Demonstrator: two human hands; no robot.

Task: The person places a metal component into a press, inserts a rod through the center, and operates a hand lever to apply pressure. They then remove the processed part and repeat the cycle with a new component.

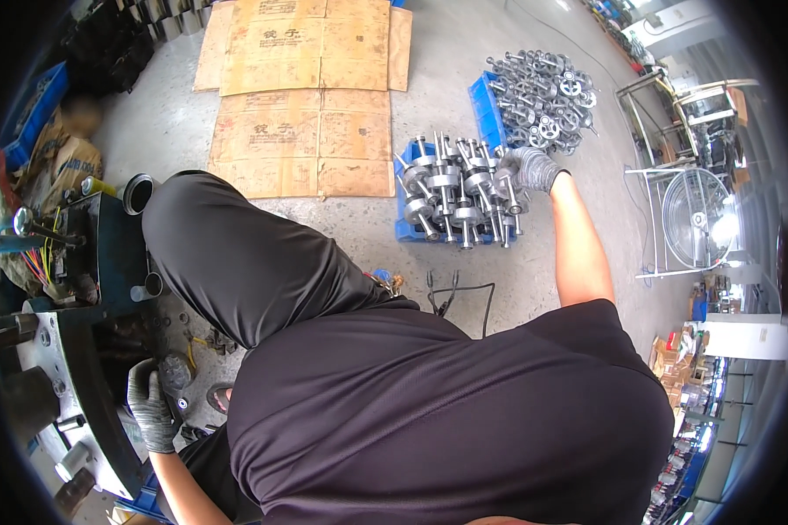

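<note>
My right hand (534, 167), in a grey knit glove, reaches out to the right edge of a heap of metal shafts with round discs (446, 188). Its fingers are curled around the end of one shaft part (508, 185), partly hidden by the glove. The heap rises above the rim of a blue crate (408, 229). My left hand (152, 409), gloved alike, is low on the left beside a machine's metal plate (79, 394). Its fingers are loosely bent and apart from the thumb, with nothing visible in them.
Behind the crate, another blue crate (488, 109) stands against a pile of spoked metal wheels on shafts (547, 101). Flattened cardboard (302, 140) covers the floor ahead. A black cable (464, 289) lies near my knee. A large fan (698, 219) stands to the right; coloured wires (48, 262) hang at left.
</note>
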